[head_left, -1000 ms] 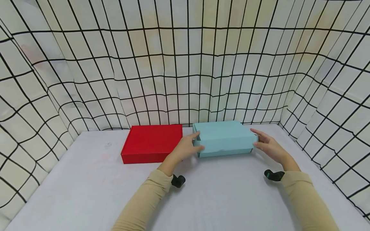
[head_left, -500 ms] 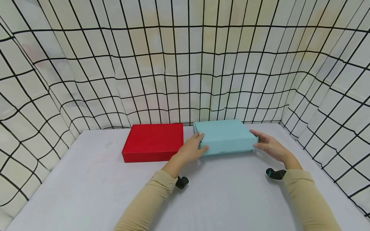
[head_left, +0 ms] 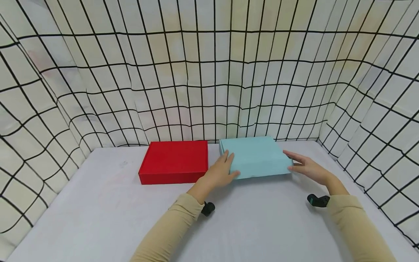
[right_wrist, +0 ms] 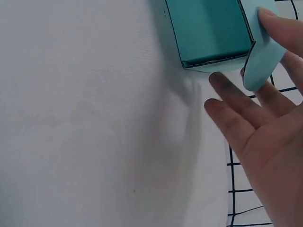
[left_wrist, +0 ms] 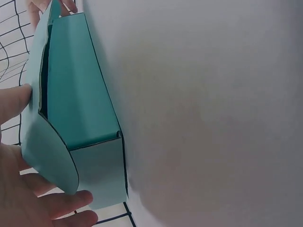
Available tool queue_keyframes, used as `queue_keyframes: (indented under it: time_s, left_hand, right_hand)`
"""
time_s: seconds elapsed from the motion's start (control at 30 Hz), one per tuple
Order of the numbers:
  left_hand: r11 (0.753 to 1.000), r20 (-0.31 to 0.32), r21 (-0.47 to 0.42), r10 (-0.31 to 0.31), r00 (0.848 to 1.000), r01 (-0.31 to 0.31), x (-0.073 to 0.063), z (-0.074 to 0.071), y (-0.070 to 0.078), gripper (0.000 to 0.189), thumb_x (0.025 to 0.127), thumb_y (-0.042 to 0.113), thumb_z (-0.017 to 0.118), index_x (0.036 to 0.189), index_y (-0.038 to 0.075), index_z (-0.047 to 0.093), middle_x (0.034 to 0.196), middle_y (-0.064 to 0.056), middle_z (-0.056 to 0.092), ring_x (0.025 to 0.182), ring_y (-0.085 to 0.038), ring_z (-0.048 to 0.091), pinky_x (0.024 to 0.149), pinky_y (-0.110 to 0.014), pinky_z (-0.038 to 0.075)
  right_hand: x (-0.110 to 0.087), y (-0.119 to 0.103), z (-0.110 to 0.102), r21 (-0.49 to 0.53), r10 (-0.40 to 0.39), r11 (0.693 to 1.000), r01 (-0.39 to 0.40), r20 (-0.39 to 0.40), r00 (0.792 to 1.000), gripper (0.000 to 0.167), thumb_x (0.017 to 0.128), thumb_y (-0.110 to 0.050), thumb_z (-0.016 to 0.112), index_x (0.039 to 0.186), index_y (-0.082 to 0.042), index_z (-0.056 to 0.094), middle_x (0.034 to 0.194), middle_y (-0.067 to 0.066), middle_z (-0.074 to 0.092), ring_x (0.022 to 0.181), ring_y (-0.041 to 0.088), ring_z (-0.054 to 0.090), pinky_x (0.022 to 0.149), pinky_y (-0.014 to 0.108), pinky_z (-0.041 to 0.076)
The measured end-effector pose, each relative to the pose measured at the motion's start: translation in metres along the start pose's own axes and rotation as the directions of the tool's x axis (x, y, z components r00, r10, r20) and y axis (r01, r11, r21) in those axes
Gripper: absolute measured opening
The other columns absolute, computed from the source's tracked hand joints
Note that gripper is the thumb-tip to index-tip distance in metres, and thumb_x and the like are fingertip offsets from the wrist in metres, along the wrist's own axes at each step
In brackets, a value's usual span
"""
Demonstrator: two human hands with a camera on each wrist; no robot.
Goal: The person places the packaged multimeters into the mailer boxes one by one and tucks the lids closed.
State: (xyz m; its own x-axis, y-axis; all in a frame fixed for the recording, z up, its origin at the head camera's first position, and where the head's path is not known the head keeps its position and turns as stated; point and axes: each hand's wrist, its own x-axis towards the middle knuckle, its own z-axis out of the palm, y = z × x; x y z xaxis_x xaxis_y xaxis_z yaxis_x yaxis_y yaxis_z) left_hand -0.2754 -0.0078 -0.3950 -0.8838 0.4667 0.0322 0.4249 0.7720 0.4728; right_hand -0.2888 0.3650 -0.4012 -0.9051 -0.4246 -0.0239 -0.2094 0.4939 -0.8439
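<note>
A light blue cardboard box point(head_left: 253, 153) sits at the back of the table, right of centre in the head view. Its lid's front flap point(left_wrist: 35, 109) stands out from the darker front wall point(left_wrist: 80, 85), leaving a dark gap. My left hand point(head_left: 218, 174) holds the flap's left end, thumb on the front, fingers around the rounded side tab point(left_wrist: 54, 153). At the other end, my right hand point(head_left: 309, 169) pinches the flap beside its right tab point(right_wrist: 261, 66), thumb in front and a finger behind; its lower fingers are spread off the box. The box's inside is hidden.
A closed red box point(head_left: 175, 162) lies just left of the blue one, close to my left hand. White cloth covers the table point(head_left: 98, 218). Black netting point(head_left: 212, 72) over pale sheeting rises behind and at both sides.
My left hand has shifted right, further onto the blue box's front flap. The flap now sticks out more from the front wall. My right hand stays at the right end; the red box is unmoved.
</note>
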Motion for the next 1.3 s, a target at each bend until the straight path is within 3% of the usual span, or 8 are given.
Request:
queue_keyframes:
  time_s: [0.17, 0.3, 0.43, 0.63, 1.1, 1.3]
  left_hand:
    - [0.998, 0.054, -0.060, -0.003, 0.999, 0.006, -0.003, 0.000, -0.001, 0.081, 0.104, 0.039, 0.058, 0.164, 0.006, 0.015, 0.171, -0.015, 0.004, 0.154, -0.033, 0.019, 0.119, -0.049, 0.029]
    - [0.997, 0.082, -0.076, -0.006, 0.997, 0.012, -0.004, 0.000, -0.002, 0.084, 0.104, 0.041, 0.059, 0.165, 0.006, 0.013, 0.171, -0.013, 0.000, 0.154, -0.033, 0.022, 0.119, -0.047, 0.030]
    - [0.999, 0.098, -0.045, -0.016, 0.995, 0.020, -0.004, 0.002, 0.000, 0.085, 0.104, 0.043, 0.058, 0.165, 0.006, 0.011, 0.171, -0.013, -0.001, 0.152, -0.038, 0.025, 0.118, -0.051, 0.031]
    - [0.998, 0.123, 0.024, -0.067, 0.990, 0.065, -0.006, 0.005, 0.004, 0.087, 0.104, 0.047, 0.057, 0.165, 0.008, 0.008, 0.172, -0.011, -0.004, 0.149, -0.045, 0.028, 0.115, -0.061, 0.030]
    - [0.998, 0.163, 0.029, -0.067, 0.984, 0.063, -0.003, 0.001, 0.003, 0.089, 0.103, 0.050, 0.056, 0.166, 0.011, 0.008, 0.172, -0.009, -0.005, 0.149, -0.045, 0.027, 0.117, -0.061, 0.028]
    - [0.997, 0.174, 0.029, -0.078, 0.982, 0.075, -0.003, -0.001, 0.003, 0.089, 0.102, 0.053, 0.055, 0.166, 0.012, 0.007, 0.172, -0.009, -0.005, 0.149, -0.045, 0.027, 0.116, -0.062, 0.026]
  right_hand:
    - [-0.007, -0.003, -0.001, -0.026, 0.027, 0.999, -0.027, 0.018, 0.999, 0.077, 0.101, -0.023, 0.067, 0.163, -0.006, 0.024, 0.166, 0.027, 0.018, 0.141, 0.052, 0.038, 0.112, 0.066, 0.031]
    - [-0.013, -0.004, 0.000, -0.067, 0.064, 0.996, -0.063, 0.012, 0.998, 0.079, 0.098, -0.025, 0.071, 0.160, -0.001, 0.029, 0.164, 0.029, 0.020, 0.143, 0.053, 0.032, 0.111, 0.068, 0.030]
    - [-0.019, -0.005, 0.001, -0.136, 0.064, 0.988, -0.066, -0.018, 0.998, 0.077, 0.095, -0.024, 0.075, 0.156, 0.002, 0.036, 0.161, 0.033, 0.024, 0.143, 0.057, 0.027, 0.110, 0.070, 0.030]
    - [-0.023, -0.005, 0.001, -0.203, 0.024, 0.979, -0.032, -0.044, 0.999, 0.073, 0.094, -0.021, 0.076, 0.152, 0.006, 0.041, 0.156, 0.033, 0.034, 0.139, 0.057, 0.036, 0.107, 0.066, 0.037]
    - [-0.020, 0.000, 0.007, -0.219, -0.016, 0.976, 0.007, -0.038, 0.999, 0.072, 0.094, -0.020, 0.076, 0.150, 0.011, 0.040, 0.147, 0.034, 0.046, 0.132, 0.052, 0.048, 0.107, 0.061, 0.041]
    - [-0.016, 0.000, 0.011, -0.213, 0.004, 0.977, -0.018, -0.069, 0.998, 0.065, 0.094, -0.021, 0.076, 0.143, 0.010, 0.047, 0.143, 0.032, 0.051, 0.130, 0.050, 0.052, 0.105, 0.058, 0.044]
